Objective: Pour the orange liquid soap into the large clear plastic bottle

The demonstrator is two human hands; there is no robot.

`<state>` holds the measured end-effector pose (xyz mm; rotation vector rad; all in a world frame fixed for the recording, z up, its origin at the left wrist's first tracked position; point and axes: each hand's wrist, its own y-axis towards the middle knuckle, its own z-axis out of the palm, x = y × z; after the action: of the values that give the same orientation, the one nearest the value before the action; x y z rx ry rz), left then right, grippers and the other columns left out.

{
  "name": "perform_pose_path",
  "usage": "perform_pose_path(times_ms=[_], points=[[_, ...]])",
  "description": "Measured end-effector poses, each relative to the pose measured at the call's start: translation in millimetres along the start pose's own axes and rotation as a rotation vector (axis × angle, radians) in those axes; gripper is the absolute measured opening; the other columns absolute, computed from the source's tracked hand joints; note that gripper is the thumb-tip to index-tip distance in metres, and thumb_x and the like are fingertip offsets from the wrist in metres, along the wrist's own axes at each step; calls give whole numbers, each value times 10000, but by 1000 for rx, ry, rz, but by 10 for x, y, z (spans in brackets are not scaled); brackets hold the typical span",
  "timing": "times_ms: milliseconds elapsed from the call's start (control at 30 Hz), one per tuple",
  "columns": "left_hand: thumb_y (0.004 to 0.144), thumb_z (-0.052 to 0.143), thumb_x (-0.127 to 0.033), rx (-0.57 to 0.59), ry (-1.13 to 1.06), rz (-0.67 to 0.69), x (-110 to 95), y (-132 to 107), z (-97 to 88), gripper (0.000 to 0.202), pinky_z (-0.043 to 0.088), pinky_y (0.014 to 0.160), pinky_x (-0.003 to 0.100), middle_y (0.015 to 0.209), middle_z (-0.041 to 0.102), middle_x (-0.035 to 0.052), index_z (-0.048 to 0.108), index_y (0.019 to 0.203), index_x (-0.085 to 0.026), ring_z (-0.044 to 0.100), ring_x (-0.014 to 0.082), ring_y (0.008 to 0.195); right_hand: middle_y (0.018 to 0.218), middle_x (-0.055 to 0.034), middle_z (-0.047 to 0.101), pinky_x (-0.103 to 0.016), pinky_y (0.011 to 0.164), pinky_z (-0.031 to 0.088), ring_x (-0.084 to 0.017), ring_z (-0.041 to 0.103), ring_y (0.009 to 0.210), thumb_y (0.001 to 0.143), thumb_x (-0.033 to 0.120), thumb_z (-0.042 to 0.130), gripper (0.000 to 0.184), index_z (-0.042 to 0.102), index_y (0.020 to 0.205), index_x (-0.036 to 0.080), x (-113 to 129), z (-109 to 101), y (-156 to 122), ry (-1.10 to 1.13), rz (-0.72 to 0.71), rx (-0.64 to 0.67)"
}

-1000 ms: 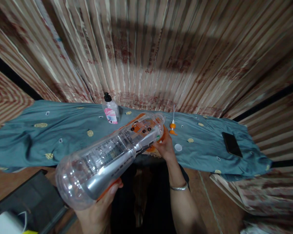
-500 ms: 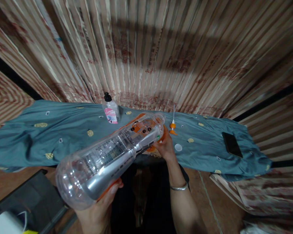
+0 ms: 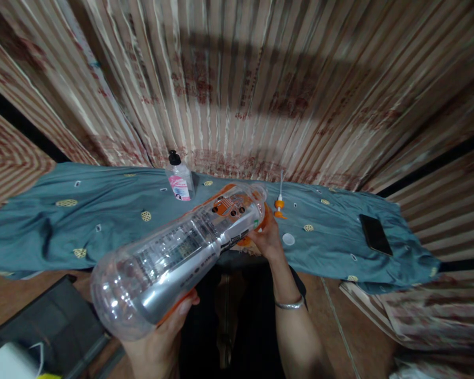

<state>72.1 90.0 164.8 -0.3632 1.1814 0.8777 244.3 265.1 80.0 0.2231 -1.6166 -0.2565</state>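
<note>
A large clear plastic bottle (image 3: 174,258) with a silver and orange label lies tilted across the view, its base low at the left and its narrow end raised toward the right. My left hand (image 3: 168,326) is closed around the lower part from beneath. At the narrow end, my right hand (image 3: 267,237) grips the orange part of the bottle, though its fingers are mostly behind it. Just right of that end, an orange pump head (image 3: 279,205) with a thin tube lies on the cloth. A small white round cap (image 3: 288,239) lies near my right hand.
A clear bottle with a black top and pink label (image 3: 179,179) stands at the back on the blue-green cloth (image 3: 114,210). A dark phone (image 3: 375,234) lies at the right. Striped curtains (image 3: 237,95) hang behind. A dark case (image 3: 47,321) sits low at the left.
</note>
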Motion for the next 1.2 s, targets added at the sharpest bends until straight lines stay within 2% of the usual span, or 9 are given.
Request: perform_pose_path(times_ms=[200, 300, 400, 567, 700, 867, 1033, 1200], points=[[564, 1107, -324, 61, -9, 53, -3, 51, -7, 928, 521, 389, 286, 658, 719, -59, 680, 1387, -289, 633, 205, 427, 1141, -100, 845, -544, 1114, 648, -366, 796, 1199, 613, 397, 972, 697, 723, 1240, 219, -11, -8, 12, 18, 5, 8], [562, 1108, -308, 42, -16, 42, 4, 59, -21, 925, 532, 398, 278, 680, 730, -62, 677, 1380, -284, 647, 200, 439, 1135, -110, 845, -564, 1141, 638, -386, 782, 1261, 616, 366, 973, 707, 727, 1258, 204, -2, -18, 20, 22, 12, 17], [595, 1100, -282, 85, -19, 60, 15, 37, -30, 937, 547, 404, 290, 693, 750, -60, 642, 1413, -292, 664, 214, 446, 1156, -110, 846, -559, 1132, 643, -378, 789, 1239, 621, 379, 979, 708, 729, 1261, 207, 8, -23, 24, 16, 6, 31], [555, 1127, -319, 6, -37, 1, 43, 16, -49, 1023, 547, 418, 286, 713, 718, -76, 645, 1457, -307, 650, 191, 461, 1137, -84, 847, -532, 1087, 663, -343, 814, 1134, 642, 435, 992, 695, 733, 1256, 234, 0, -9, 16, -3, 6, 26], [480, 1137, -328, 19, -8, 1, 62, 47, -81, 1068, 544, 409, 304, 840, 740, -47, 659, 1434, -348, 672, 205, 530, 1147, -86, 849, -547, 1119, 649, -359, 804, 1188, 622, 436, 996, 738, 726, 1275, 221, -13, -10, 9, 19, 24, 19], [519, 1141, -463, -3, 34, -9, 28, 34, -26, 1094, 528, 412, 277, 722, 668, -94, 604, 1458, -301, 621, 172, 466, 1178, -111, 837, -582, 1155, 626, -390, 763, 1295, 618, 430, 1003, 750, 722, 1279, 215, -4, -26, 13, 29, 18, 41], [541, 1127, -423, -18, 14, -2, 2, 4, 25, 1049, 525, 406, 280, 694, 675, -90, 614, 1447, -297, 626, 187, 458, 1173, -96, 845, -575, 1129, 647, -378, 789, 1239, 581, 420, 1015, 751, 728, 1246, 223, -1, -20, 17, 20, 46, 14], [500, 1121, -376, -36, 12, -5, 16, 7, 15, 1016, 521, 390, 305, 697, 687, -81, 680, 1415, -352, 616, 199, 440, 1147, -84, 850, -575, 1159, 633, -382, 776, 1282, 574, 408, 1005, 711, 726, 1204, 232, 4, 0, 10, 37, 52, 0]])
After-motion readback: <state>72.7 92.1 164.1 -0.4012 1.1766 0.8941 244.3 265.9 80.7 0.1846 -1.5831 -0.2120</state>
